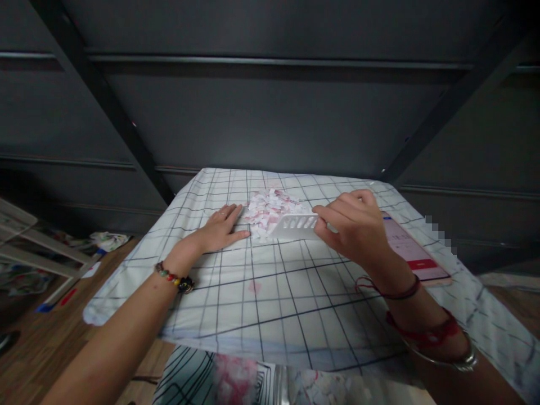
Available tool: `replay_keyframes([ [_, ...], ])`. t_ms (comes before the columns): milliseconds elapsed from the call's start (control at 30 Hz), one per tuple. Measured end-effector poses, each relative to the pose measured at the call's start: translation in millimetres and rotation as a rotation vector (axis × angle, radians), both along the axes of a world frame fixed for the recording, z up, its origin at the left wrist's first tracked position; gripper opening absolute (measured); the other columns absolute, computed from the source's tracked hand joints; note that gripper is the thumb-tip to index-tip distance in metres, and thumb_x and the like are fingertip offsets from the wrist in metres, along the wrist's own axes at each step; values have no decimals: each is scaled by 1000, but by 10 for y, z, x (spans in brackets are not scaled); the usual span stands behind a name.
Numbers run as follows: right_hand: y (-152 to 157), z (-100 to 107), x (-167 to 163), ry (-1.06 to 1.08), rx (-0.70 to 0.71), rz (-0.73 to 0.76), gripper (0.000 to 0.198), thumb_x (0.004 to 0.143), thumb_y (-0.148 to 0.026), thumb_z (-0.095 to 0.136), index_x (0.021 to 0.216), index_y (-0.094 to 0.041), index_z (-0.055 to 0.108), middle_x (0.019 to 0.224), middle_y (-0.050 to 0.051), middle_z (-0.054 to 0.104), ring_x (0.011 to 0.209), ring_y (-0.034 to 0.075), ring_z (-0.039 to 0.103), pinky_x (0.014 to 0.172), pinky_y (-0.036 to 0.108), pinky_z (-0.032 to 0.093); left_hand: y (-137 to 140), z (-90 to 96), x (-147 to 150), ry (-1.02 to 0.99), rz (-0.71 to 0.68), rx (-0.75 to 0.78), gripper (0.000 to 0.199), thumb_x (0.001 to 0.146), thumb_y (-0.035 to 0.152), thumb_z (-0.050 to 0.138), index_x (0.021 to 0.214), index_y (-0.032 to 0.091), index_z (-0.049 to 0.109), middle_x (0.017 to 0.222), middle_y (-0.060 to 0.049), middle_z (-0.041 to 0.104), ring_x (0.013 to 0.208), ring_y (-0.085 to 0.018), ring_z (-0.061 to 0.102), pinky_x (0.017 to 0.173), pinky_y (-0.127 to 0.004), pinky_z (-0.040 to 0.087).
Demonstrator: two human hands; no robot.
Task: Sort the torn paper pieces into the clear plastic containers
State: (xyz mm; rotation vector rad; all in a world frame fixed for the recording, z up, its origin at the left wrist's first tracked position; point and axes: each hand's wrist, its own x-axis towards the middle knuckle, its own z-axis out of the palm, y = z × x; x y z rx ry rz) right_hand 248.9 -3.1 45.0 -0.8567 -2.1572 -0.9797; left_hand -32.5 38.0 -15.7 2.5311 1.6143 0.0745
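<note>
A heap of white and pinkish paper scraps [274, 209] lies on the checked cloth [236, 281]. My left hand [223, 228] rests flat beside the heap's left side, fingers stretched out and holding nothing. In my right hand [354, 225] is a white slotted plastic piece [295, 225], gripped at its right end between thumb and fingers. Its slanted left end touches the near right side of the scraps. The part of it under my fingers is hidden.
A phone [415, 247] with a lit screen lies right of my right hand. Dark panels [270, 112] rise behind the table. Below the near edge are bags [236, 377] with pink and pale contents. A white frame [37, 242] stands on the floor at left.
</note>
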Motion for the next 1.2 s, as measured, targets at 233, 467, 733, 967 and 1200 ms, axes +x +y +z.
replay_keyframes([
  [233, -17, 4, 24, 26, -30, -2, 15, 75, -15, 48, 68, -18, 61, 52, -3, 53, 57, 13, 44, 66, 31, 31, 5, -3, -2, 13, -7, 9, 91, 81, 72, 20, 141, 3, 17, 145, -21, 21, 133, -33, 17, 106, -43, 20],
  [467, -47, 33, 49, 28, -117, 100, 18, 76, -16, 47, 62, -19, 58, 50, -4, 48, 55, 12, 42, 65, 30, 32, -1, 21, 14, 40, 9, -4, 89, 82, 70, 20, 141, 5, 16, 146, -20, 20, 134, -32, 16, 106, -42, 19],
  [733, -42, 24, 29, 10, -148, 118, 18, 74, -14, 48, 60, -18, 58, 50, -3, 49, 54, 12, 41, 64, 30, 32, -2, 19, 13, 33, 6, -13, 87, 82, 69, 21, 142, 5, 15, 147, -19, 19, 134, -31, 15, 107, -41, 17],
  [967, -50, 1, 23, 89, -55, 100, 15, 74, -16, 49, 64, -18, 59, 50, -3, 49, 55, 12, 42, 64, 31, 32, 1, 17, 20, 32, 3, 1, 83, 83, 66, 24, 141, 6, 18, 147, -17, 20, 134, -31, 15, 107, -41, 18],
  [1200, -44, -38, -108, 44, 20, 52, 14, 76, -15, 48, 73, -15, 62, 53, -2, 52, 58, 13, 42, 64, 30, 31, 6, 20, 19, 22, 20, -10, 84, 83, 66, 23, 141, 6, 17, 147, -17, 20, 135, -30, 13, 107, -41, 18],
])
